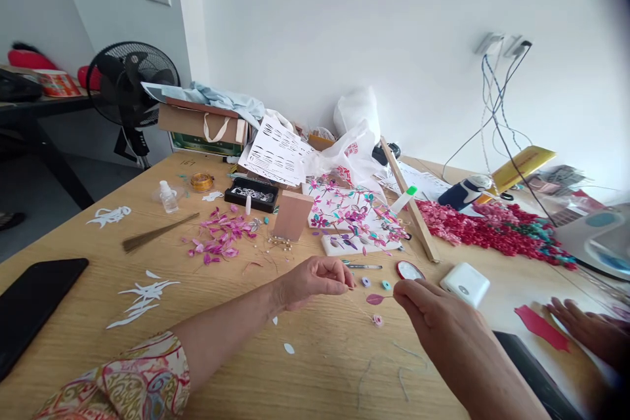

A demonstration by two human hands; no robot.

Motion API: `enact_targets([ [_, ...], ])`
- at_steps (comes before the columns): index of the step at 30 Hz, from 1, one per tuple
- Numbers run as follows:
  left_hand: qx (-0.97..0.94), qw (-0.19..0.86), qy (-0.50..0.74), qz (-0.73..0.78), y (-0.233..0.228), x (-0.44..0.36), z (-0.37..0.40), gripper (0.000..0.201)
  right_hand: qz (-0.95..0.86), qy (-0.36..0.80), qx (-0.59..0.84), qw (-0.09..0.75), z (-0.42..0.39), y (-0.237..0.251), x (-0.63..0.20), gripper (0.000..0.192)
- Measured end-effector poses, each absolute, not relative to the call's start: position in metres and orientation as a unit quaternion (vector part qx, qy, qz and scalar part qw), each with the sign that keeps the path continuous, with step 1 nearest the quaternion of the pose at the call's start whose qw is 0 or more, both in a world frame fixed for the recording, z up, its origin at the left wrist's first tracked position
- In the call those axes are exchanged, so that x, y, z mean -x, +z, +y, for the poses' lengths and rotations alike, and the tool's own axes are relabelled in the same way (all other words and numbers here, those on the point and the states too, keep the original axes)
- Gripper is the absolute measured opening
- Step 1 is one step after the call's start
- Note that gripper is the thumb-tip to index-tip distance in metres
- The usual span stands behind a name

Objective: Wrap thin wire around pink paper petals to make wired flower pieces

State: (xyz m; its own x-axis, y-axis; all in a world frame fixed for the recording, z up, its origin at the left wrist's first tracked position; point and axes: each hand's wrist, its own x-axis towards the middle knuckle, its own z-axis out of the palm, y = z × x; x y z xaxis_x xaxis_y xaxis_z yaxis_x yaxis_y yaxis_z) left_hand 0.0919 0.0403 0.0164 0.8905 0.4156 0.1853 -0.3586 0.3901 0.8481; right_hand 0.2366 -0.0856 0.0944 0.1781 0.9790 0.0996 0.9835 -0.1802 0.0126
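Note:
My left hand (315,282) hovers just above the wooden table (236,341), its fingertips pinched together on a fine wire that is barely visible. My right hand (433,321) pinches the thin stem of a small magenta petal (375,299), which hangs between the two hands. A tiny pink rosette (377,320) lies on the table just below the petal. Small purple and teal beads (367,282) rest beyond my fingertips, next to a round red-rimmed mirror (409,270).
Loose pink petals (219,239), a white board with pinned pink and teal flowers (352,216), a wooden stick (408,207), a white box (465,283), a black phone (34,305) and white paper cutouts (142,295) lie around. Another person's hand (588,328) rests at right by red paper (541,328).

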Motion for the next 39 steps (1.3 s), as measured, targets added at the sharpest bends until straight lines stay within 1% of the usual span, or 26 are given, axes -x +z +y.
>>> enact_targets([
  [4, -0.512, 0.833, 0.203, 0.039, 0.010, -0.094, 0.042, 0.020, -0.612, -0.091, 0.784, 0.041, -0.088, 0.093, -0.240, 0.021],
  [8, -0.589, 0.783, 0.170, 0.109, 0.002, -0.095, 0.042, 0.021, -0.593, -0.112, 0.796, 0.049, -0.088, 0.091, -0.239, 0.021],
  [10, -0.610, 0.766, 0.157, 0.124, -0.001, -0.094, 0.044, 0.021, -0.593, -0.112, 0.795, 0.050, -0.088, 0.090, -0.239, 0.021],
  [14, -0.671, 0.725, 0.099, 0.119, -0.001, -0.086, 0.050, 0.030, -0.604, -0.093, 0.790, 0.051, -0.090, 0.090, -0.242, 0.023],
  [17, -0.723, 0.677, 0.063, 0.124, 0.003, -0.082, 0.055, 0.022, -0.623, -0.064, 0.778, 0.058, -0.090, 0.090, -0.244, 0.024],
  [19, -0.748, 0.644, 0.078, 0.140, 0.005, -0.083, 0.056, 0.018, -0.636, -0.032, 0.769, 0.056, -0.090, 0.092, -0.244, 0.024],
  [21, -0.767, 0.609, 0.118, 0.164, 0.007, -0.085, 0.057, 0.017, -0.639, 0.000, 0.767, 0.055, -0.091, 0.095, -0.244, 0.024],
  [25, -0.815, 0.499, 0.216, 0.203, 0.007, -0.091, 0.065, 0.010, -0.605, 0.062, 0.788, 0.095, -0.097, 0.100, -0.241, 0.022],
  [26, -0.821, 0.470, 0.246, 0.212, 0.007, -0.090, 0.068, 0.012, -0.588, 0.078, 0.798, 0.108, -0.098, 0.100, -0.241, 0.021],
  [28, -0.815, 0.435, 0.299, 0.240, 0.009, -0.086, 0.072, 0.023, -0.549, 0.105, 0.818, 0.134, -0.099, 0.099, -0.238, 0.020],
  [29, -0.807, 0.434, 0.308, 0.254, 0.012, -0.083, 0.071, 0.025, -0.532, 0.115, 0.826, 0.146, -0.100, 0.098, -0.237, 0.021],
  [30, -0.800, 0.445, 0.302, 0.267, 0.014, -0.079, 0.068, 0.023, -0.518, 0.123, 0.831, 0.160, -0.100, 0.096, -0.235, 0.022],
  [32, -0.799, 0.494, 0.225, 0.259, 0.021, -0.070, 0.055, 0.015, -0.502, 0.134, 0.833, 0.193, -0.099, 0.091, -0.231, 0.023],
  [34, -0.764, 0.601, 0.114, 0.203, 0.027, -0.063, 0.035, 0.025, -0.496, 0.140, 0.827, 0.225, -0.097, 0.085, -0.225, 0.023],
  [36, -0.698, 0.697, 0.056, 0.150, 0.031, -0.060, 0.016, 0.024, -0.493, 0.133, 0.825, 0.243, -0.096, 0.080, -0.218, 0.023],
  [37, -0.664, 0.729, 0.067, 0.155, 0.032, -0.060, 0.009, 0.025, -0.495, 0.123, 0.825, 0.244, -0.096, 0.078, -0.215, 0.023],
  [39, -0.615, 0.749, 0.148, 0.198, 0.034, -0.062, 0.005, 0.025, -0.508, 0.094, 0.822, 0.240, -0.095, 0.075, -0.208, 0.024],
])
